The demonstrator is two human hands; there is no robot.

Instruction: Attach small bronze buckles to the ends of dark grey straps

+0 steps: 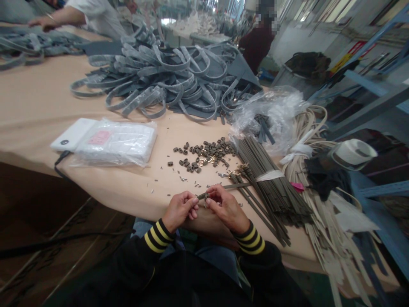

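Observation:
Close to the table's front edge, my left hand pinches the end of a narrow dark olive strap between thumb and fingers. My right hand is closed beside it, with thumb and forefinger on a small dark strap loop at the strap. From there the strap runs off to the right behind my right fingers. Just beyond my hands lies a scattered heap of small olive loops, with gold metal bits among them. Small metal pins are strewn nearer to me.
A tied bundle of olive straps lies at right, beside cream cords and a clear plastic bag. Blue-grey straps are heaped at the back. A white plastic-wrapped packet sits left. A co-worker's hand shows far left.

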